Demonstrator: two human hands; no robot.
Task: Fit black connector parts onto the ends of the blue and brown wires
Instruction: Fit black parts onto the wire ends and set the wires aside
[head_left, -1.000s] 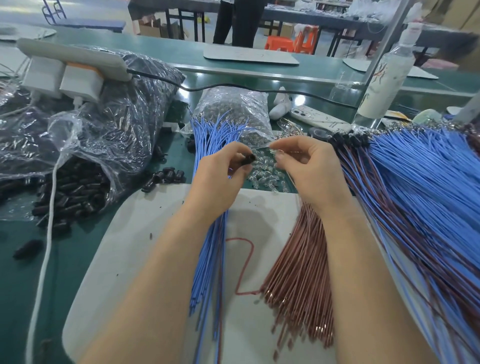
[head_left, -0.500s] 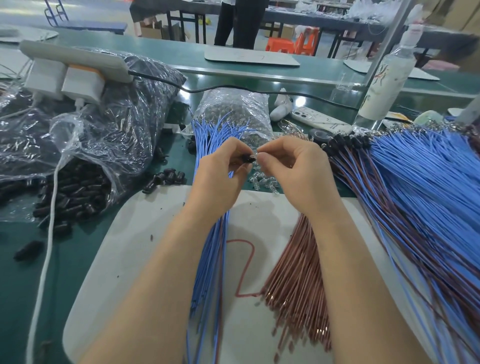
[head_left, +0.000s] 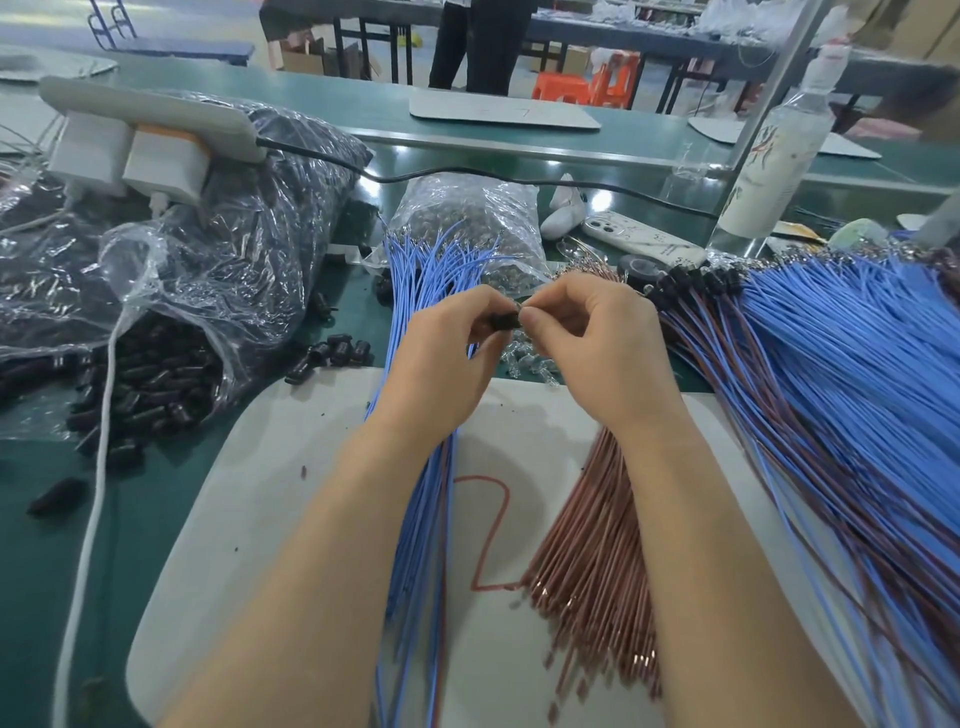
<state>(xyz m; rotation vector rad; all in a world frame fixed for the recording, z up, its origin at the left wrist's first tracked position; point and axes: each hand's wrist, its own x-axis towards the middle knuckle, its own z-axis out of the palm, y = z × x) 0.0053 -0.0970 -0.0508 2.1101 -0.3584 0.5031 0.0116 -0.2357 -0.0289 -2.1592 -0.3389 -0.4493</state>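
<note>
Currently left hand (head_left: 441, 358) pinches a black connector (head_left: 503, 322) between thumb and fingertips, above the far edge of the white mat (head_left: 291, 467). Right hand (head_left: 597, 348) has thumb and forefinger curled and closed on the connector's other end; whether they also hold a wire or a small part there is too small to see. Forearms cover the middle of the blue wires (head_left: 421, 467) and the top of the brown wires (head_left: 592, 561). Finished blue-brown pile (head_left: 831, 364) runs off the right frame edge. Bag of black parts (head_left: 182, 291) is cut off at left, parts spilling from its mouth onto the green table (head_left: 130, 519). Bare mat shows between the two bundles, marked with a red line (head_left: 498, 519), and along the mat's left side
</note>
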